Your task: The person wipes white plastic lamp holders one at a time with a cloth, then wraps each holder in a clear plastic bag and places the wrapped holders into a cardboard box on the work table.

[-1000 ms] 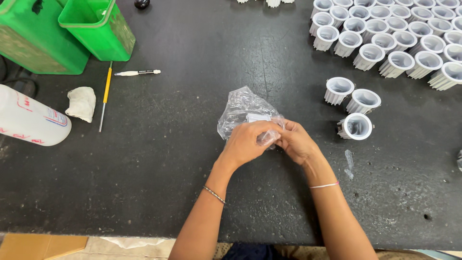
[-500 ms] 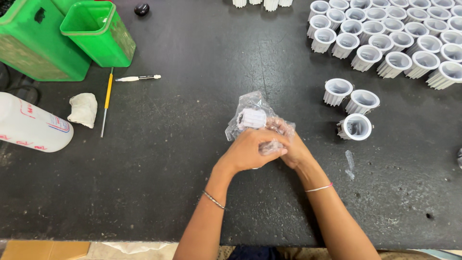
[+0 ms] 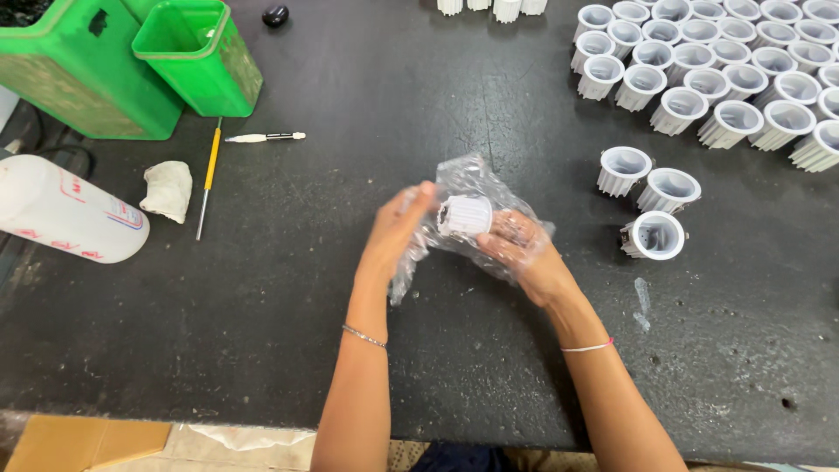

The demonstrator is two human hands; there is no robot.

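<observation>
Head view: the left hand [image 3: 395, 232] pinches the edge of a clear plastic bag [image 3: 476, 210], fingers closed on the film, while the right hand [image 3: 523, 253] cups it from below, so the white finned housing [image 3: 465, 215] inside sits steady between them above the black table [image 3: 262, 332]. Three loose housings [image 3: 654, 188] lie just right.

A small assembly workshop is showing here: rows of identical white ribbed housings [image 3: 699, 65] are standing in a batch on a scuffed black desk [image 3: 262, 332], with green plastic bins [image 3: 131, 65], a squeeze bottle [image 3: 65, 210] and hand tools [image 3: 208, 170] lying nearby.
</observation>
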